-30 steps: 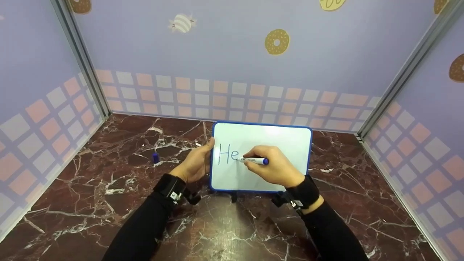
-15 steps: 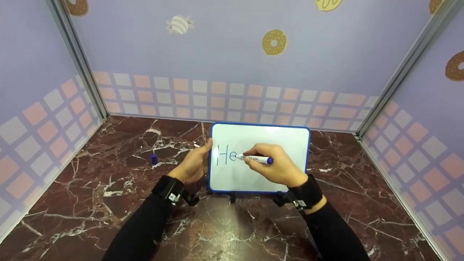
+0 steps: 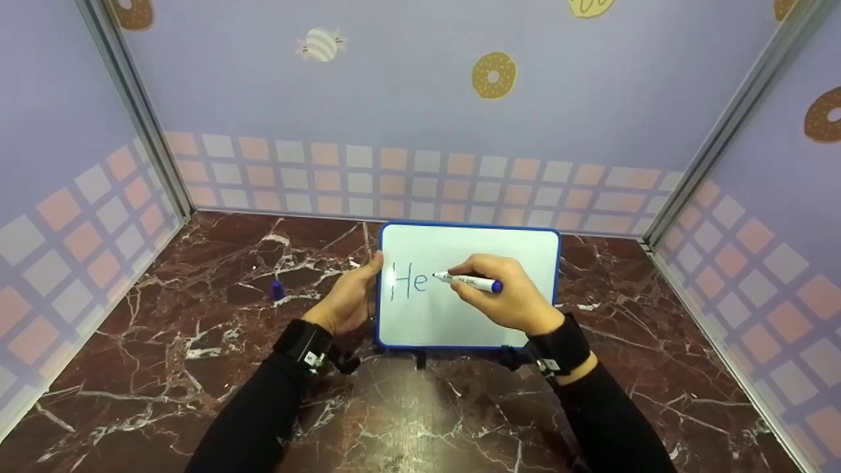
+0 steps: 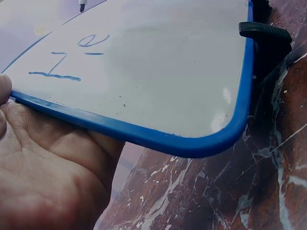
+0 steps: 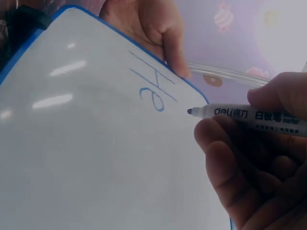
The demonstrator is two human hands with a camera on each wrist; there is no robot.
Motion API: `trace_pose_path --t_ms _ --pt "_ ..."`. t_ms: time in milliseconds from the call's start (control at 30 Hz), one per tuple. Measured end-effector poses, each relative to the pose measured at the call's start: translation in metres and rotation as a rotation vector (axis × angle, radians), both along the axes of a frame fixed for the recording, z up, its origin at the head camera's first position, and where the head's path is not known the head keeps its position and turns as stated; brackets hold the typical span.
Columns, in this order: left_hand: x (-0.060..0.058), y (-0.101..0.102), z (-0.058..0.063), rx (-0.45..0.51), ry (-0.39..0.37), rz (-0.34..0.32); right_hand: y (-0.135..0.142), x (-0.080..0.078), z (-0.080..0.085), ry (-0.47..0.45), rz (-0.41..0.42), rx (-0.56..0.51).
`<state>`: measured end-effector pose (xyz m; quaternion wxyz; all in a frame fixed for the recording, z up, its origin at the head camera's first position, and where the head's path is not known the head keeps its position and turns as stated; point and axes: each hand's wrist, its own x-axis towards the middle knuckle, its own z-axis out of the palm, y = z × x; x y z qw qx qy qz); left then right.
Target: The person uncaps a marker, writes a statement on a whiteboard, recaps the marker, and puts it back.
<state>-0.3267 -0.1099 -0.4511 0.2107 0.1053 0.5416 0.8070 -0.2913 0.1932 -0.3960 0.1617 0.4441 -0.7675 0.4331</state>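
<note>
A whiteboard (image 3: 486,315) with a blue frame leans upright near the back wall, "He" written on it in blue. My left hand (image 3: 347,299) grips its left edge, thumb at the front of the frame and the other fingers behind, partly hidden. In my right hand (image 3: 509,295) a white whiteboard marker (image 3: 468,282) with a blue end is pinched between thumb and fingers. Its uncapped tip points left, just right of the "e" and a little above its middle. The right wrist view shows the marker's printed barrel (image 5: 259,117) and dark tip close over the board.
A blue marker cap (image 3: 277,290) stands on the dark red marbled table (image 3: 197,394), left of my left hand. A black stand foot (image 3: 421,360) shows under the board's lower edge. Patterned panels (image 3: 420,98) enclose the table at the back and both sides.
The right hand has finished the tail of the "e" and moved the marker slightly up and right, off the letter. The left hand keeps its grip on the board's edge.
</note>
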Motion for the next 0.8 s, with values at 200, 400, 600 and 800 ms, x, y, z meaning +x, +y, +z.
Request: trace_pose_path --t_ms 200,400,600,800 --pt "0.002 -0.002 -0.002 -0.012 -0.001 0.015 0.0 -0.002 -0.007 0.025 -0.026 -0.002" --pt "0.003 -0.003 -0.002 -0.002 0.009 0.007 -0.004 -0.005 -0.011 0.047 -0.018 -0.005" --pt "0.002 -0.002 -0.002 0.004 0.005 0.0 -0.005 -0.007 -0.014 0.081 -0.028 -0.005" --pt "-0.001 -0.001 -0.001 0.009 0.01 -0.018 -0.004 -0.008 -0.015 0.089 -0.035 -0.016"
